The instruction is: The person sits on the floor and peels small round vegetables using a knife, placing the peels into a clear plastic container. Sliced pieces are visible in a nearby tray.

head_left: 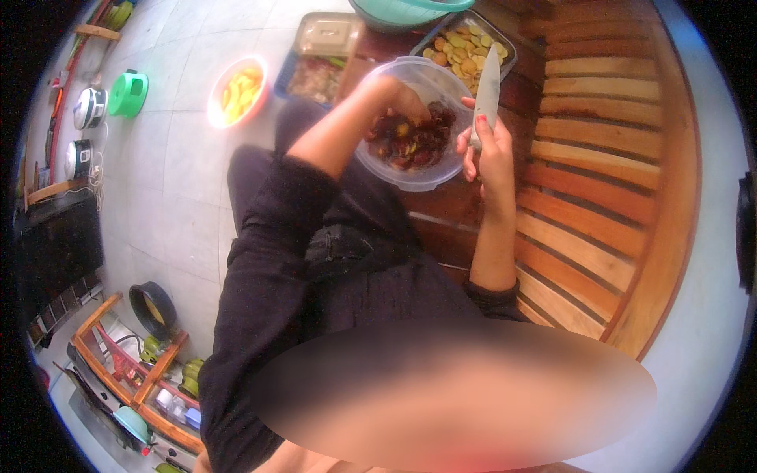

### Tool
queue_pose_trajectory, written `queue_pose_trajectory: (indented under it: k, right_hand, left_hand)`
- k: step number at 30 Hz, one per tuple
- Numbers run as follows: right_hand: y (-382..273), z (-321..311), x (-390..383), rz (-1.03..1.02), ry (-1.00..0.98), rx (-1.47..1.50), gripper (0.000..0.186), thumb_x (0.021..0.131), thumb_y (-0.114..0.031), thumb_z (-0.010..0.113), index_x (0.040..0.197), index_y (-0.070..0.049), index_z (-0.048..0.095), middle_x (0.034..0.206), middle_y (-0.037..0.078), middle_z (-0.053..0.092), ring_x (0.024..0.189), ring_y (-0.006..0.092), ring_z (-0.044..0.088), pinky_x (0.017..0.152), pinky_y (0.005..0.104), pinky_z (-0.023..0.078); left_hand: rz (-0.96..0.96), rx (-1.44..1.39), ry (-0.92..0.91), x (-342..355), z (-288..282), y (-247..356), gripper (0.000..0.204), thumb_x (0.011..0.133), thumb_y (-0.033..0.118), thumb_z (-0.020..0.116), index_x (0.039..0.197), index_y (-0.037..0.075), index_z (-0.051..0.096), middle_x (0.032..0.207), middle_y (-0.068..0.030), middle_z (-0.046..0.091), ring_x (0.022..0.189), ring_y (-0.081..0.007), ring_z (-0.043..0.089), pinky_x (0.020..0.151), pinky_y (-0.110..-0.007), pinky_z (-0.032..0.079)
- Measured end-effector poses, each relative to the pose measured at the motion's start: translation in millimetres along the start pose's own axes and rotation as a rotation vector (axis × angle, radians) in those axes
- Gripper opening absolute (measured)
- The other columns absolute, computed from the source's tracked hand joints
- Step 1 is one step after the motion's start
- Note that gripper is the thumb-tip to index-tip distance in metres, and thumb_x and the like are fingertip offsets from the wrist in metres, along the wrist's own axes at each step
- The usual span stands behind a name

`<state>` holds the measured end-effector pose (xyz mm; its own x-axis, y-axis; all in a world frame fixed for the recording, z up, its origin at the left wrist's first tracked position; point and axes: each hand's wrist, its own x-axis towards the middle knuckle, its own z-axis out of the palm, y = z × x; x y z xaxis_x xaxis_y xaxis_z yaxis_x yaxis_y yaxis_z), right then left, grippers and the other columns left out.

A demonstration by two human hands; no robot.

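Observation:
A round see-through plastic bowl [430, 181] is in front of me, with dark reddish-brown peelings [414, 150] and a few yellow bits inside. My left hand [406, 104] reaches down into it, and its fingertips are hidden among the peelings. At the bowl's right side, my right hand [493, 150] is closed round a kitchen knife [489, 88]. The broad blade points up and away from me, clear of the bowl's contents. Beyond the bowl, a tray [512, 61] bears several pale yellow slices [467, 49].
A blue tray [285, 67] holds a lidded container [331, 33] and pinkish pieces. A teal basin [410, 9] stands at the far edge. On the tiled floor are a bowl of yellow pieces [239, 93] and a green stool [128, 94]. A slatted wooden backrest [599, 165] rises at right.

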<state>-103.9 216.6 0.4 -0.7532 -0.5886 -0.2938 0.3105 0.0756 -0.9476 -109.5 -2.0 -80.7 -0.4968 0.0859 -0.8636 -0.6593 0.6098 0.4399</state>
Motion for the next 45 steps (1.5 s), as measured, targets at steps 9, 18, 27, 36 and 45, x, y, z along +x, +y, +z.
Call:
queue_pose_trajectory:
  k: [9, 18, 27, 36, 45]
  right_hand:
    - [1, 0, 1, -0.028, 0.021, -0.017, 0.038, 0.105, -0.026, 0.041, 0.132, 0.000, 0.051, 0.065, 0.005, 0.056, 0.036, 0.0042, 0.038, 0.033, 0.0187, 0.030]
    - [4, -3, 2, -0.015, 0.024, -0.057, 0.037, 0.104, -0.029, 0.043, 0.129, -0.003, 0.054, 0.064, 0.004, 0.056, 0.035, 0.0045, 0.038, 0.033, 0.0194, 0.030]
    - [-6, 2, -15, 0.089, 0.005, -0.101, 0.046, 0.106, -0.039, 0.035, 0.134, -0.006, 0.052, 0.071, 0.000, 0.051, 0.046, 0.0034, 0.036, 0.040, 0.0180, 0.029]
    - [-14, 15, -25, -0.065, -0.069, -0.360, 0.046, 0.104, -0.034, 0.040, 0.142, -0.009, 0.044, 0.074, 0.002, 0.052, 0.062, 0.0082, 0.046, 0.054, 0.0237, 0.040]
    - [5, -1, -9, -0.173, 0.044, -0.734, 0.046, 0.105, -0.032, 0.040, 0.144, -0.008, 0.043, 0.071, -0.001, 0.049, 0.059, 0.0082, 0.045, 0.053, 0.0239, 0.039]
  left_hand:
    - [0.200, 0.275, -0.096, -26, 9, -3, 0.055, 0.077, 0.029, 0.079, 0.123, 0.006, 0.061, 0.098, -0.0160, 0.069, 0.085, -0.0250, 0.068, 0.067, -0.037, 0.057]
    - [0.693, 0.072, 0.360, -61, 32, -10, 0.048, 0.071, 0.027, 0.085, 0.113, 0.011, 0.068, 0.102, -0.0121, 0.070, 0.097, -0.0282, 0.065, 0.088, -0.038, 0.050]
    - [0.963, -0.656, 0.369, -75, 57, -11, 0.045, 0.079, 0.014, 0.080, 0.119, 0.002, 0.066, 0.117, -0.0072, 0.066, 0.103, -0.0142, 0.062, 0.090, -0.030, 0.050]
    - [0.924, -0.847, 0.431, -78, 60, -13, 0.048, 0.076, 0.014, 0.082, 0.119, 0.000, 0.065, 0.112, -0.0107, 0.067, 0.102, -0.0182, 0.064, 0.088, -0.031, 0.052]
    - [0.920, -0.866, 0.491, -77, 60, -13, 0.048, 0.075, 0.012, 0.083, 0.117, 0.000, 0.063, 0.106, -0.0103, 0.068, 0.099, -0.0176, 0.065, 0.085, -0.030, 0.053]
